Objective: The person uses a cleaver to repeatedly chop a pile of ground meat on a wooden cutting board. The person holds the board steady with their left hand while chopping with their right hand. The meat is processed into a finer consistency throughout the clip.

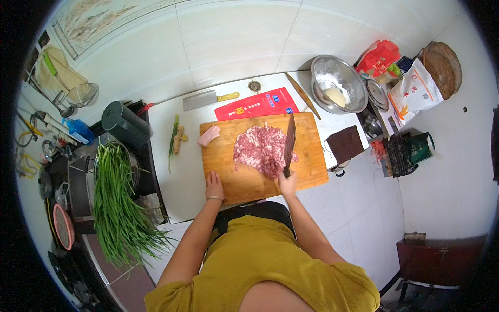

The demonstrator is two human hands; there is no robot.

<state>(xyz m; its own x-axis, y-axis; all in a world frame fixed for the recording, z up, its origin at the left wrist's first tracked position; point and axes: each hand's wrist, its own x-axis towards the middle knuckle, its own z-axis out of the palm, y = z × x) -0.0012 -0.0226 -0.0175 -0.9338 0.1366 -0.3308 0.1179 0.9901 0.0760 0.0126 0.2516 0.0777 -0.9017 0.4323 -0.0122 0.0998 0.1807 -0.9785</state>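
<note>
A wooden cutting board lies on a white table, with a mound of minced pink meat in its middle. A pale strip of meat rests at the board's far left corner. My right hand grips the handle of a cleaver, whose dark blade stands edge-down at the right side of the mince. My left hand lies flat on the board's near left part, fingers apart, holding nothing.
A second cleaver, a ginger root, a green onion and a red packet lie beyond the board. A steel bowl with dough sits far right. A bundle of green chives lies on the stove at left.
</note>
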